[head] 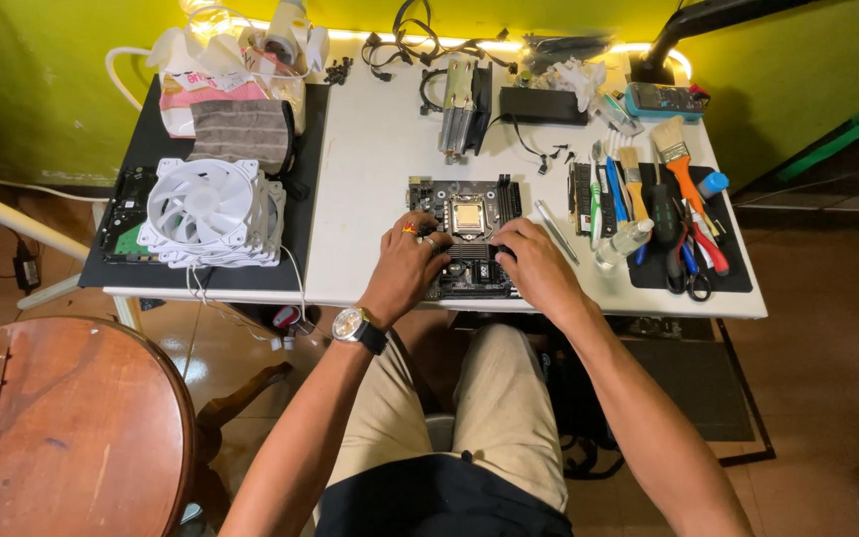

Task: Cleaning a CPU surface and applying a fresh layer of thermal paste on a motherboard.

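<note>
A black motherboard (469, 204) with a square metal processor in its socket lies on the white table (370, 169), near the front edge. My left hand (405, 264), with rings and a wristwatch, rests on the board's lower left part, fingers curled on it. My right hand (534, 264) lies on the board's lower right part, fingers pointing toward the middle. What the fingertips press on is hidden.
Stacked white case fans (213, 211) sit on a black mat at left, behind them a folded grey cloth (243, 129). Brushes, pliers and screwdrivers (668, 209) lie on a mat at right. A cooler (459, 104) and cables stand at the back. A round wooden table (72, 428) is lower left.
</note>
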